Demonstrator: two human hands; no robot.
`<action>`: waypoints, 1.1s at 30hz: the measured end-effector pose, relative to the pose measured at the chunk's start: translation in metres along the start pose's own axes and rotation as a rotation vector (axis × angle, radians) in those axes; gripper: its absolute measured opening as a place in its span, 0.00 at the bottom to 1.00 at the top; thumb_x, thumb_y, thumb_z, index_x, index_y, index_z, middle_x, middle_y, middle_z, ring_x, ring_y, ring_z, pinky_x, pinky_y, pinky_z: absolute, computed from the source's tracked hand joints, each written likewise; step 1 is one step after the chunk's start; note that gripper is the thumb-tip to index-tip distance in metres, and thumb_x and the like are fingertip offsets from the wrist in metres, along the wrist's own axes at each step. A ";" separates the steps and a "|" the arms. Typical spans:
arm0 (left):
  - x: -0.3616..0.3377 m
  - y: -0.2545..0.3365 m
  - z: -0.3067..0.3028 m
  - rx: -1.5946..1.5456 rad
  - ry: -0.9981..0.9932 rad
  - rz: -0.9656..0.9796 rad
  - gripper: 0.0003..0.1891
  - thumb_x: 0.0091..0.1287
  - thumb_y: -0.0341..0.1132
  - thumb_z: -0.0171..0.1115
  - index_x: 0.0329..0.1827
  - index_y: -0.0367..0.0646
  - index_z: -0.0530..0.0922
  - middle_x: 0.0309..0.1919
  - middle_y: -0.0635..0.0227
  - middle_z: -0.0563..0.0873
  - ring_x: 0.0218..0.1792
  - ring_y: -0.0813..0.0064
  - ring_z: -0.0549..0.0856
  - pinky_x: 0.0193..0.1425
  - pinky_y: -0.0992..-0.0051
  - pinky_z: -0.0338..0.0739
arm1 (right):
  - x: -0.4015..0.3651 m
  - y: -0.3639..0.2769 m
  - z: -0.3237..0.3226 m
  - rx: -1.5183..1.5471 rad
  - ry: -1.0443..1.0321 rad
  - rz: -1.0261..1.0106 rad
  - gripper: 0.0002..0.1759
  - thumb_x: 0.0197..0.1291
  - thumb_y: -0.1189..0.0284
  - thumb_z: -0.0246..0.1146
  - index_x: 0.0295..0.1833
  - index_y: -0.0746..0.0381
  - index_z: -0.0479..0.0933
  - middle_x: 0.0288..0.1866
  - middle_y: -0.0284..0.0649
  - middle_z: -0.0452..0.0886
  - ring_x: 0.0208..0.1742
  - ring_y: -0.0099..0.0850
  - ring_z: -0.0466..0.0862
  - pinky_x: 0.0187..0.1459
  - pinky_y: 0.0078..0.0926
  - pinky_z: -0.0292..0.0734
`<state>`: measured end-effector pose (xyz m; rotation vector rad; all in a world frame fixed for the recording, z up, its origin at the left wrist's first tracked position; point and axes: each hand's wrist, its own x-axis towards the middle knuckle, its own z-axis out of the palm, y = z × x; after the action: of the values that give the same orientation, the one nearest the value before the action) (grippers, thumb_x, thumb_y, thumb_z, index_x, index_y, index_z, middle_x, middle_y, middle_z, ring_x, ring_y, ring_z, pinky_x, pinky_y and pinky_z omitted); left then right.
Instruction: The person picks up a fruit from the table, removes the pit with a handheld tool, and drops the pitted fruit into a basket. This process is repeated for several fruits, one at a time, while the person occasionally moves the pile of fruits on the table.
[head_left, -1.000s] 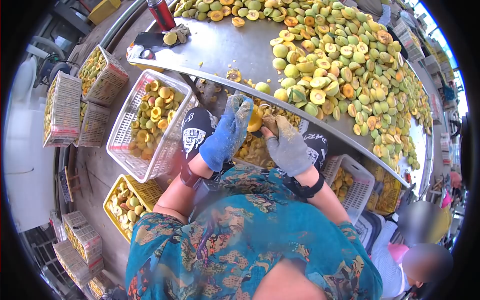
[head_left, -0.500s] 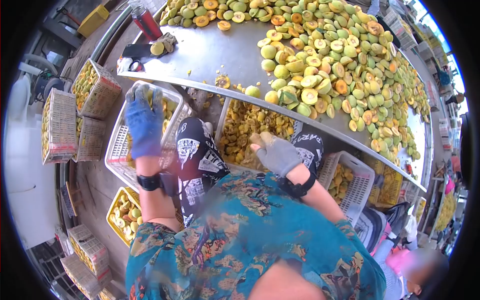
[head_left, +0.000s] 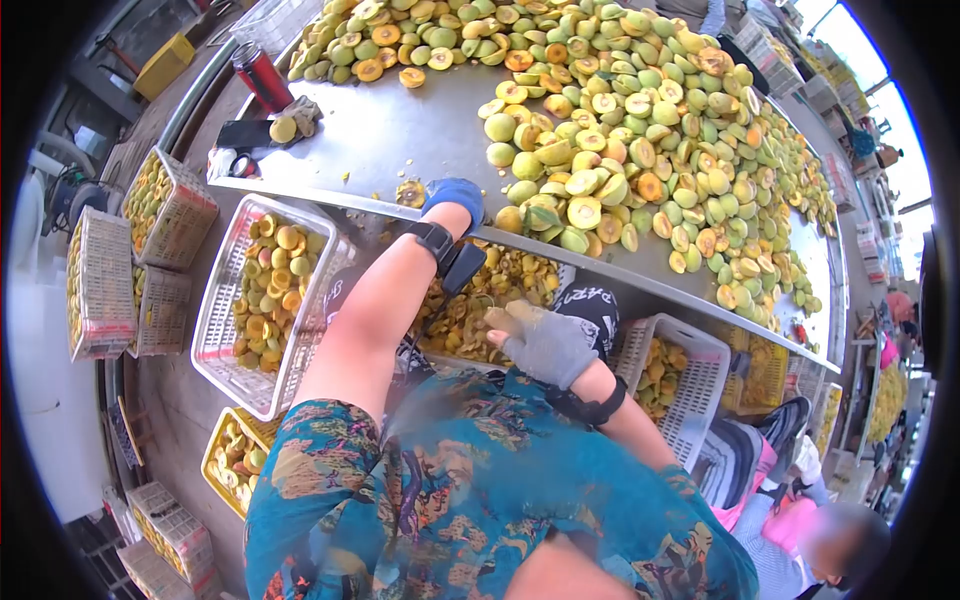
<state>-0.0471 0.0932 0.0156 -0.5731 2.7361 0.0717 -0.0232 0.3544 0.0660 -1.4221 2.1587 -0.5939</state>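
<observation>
My left hand (head_left: pixel 455 200), in a blue glove, is at the near edge of the metal table (head_left: pixel 370 130), beside a halved stone fruit (head_left: pixel 410 193); its fingers are mostly hidden. My right hand (head_left: pixel 548 345), in a grey glove with tan fingertips, is in front of my body over a crate of wet yellow scraps (head_left: pixel 515 277). Its fingers are curled together, and anything inside them is hidden. A large heap of yellow-green stone fruit (head_left: pixel 620 150), many cut in half, covers the table's far and right parts.
A white crate of halved fruit (head_left: pixel 215 330) stands left of my legs, with a yellow crate (head_left: pixel 215 455) nearer. Another white crate (head_left: pixel 705 390) is at my right. A red can (head_left: pixel 262 78) stands on the table's left end. Another person (head_left: pixel 790 530) sits at lower right.
My left hand has moved right from over the white crate to the table's edge. My right hand stays in nearly the same place. The view has shifted slightly.
</observation>
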 end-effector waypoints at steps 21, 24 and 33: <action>-0.168 0.028 -0.024 -2.487 0.389 0.473 0.20 0.78 0.45 0.44 0.64 0.42 0.67 0.58 0.56 0.76 0.51 0.58 0.81 0.58 0.59 0.79 | 0.008 -0.068 -0.030 0.548 0.238 -0.002 0.24 0.63 0.58 0.61 0.53 0.67 0.73 0.36 0.57 0.81 0.41 0.53 0.83 0.41 0.42 0.77; -0.188 0.044 -0.037 -2.468 0.544 0.492 0.21 0.74 0.45 0.50 0.60 0.36 0.70 0.54 0.55 0.78 0.49 0.60 0.82 0.58 0.62 0.77 | 0.009 -0.064 -0.014 0.562 0.271 -0.005 0.24 0.64 0.54 0.60 0.49 0.67 0.74 0.32 0.54 0.81 0.35 0.51 0.84 0.36 0.42 0.77; -0.195 0.055 -0.031 -2.282 0.674 0.509 0.21 0.72 0.49 0.53 0.54 0.40 0.73 0.49 0.56 0.80 0.48 0.60 0.83 0.55 0.60 0.80 | 0.008 -0.069 -0.004 0.403 0.431 -0.207 0.17 0.63 0.62 0.61 0.46 0.66 0.74 0.27 0.55 0.79 0.32 0.54 0.83 0.30 0.44 0.75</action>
<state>0.0883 0.2142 0.1096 -0.1615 1.6691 3.5287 0.0211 0.3225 0.1095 -1.3880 2.0374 -1.4364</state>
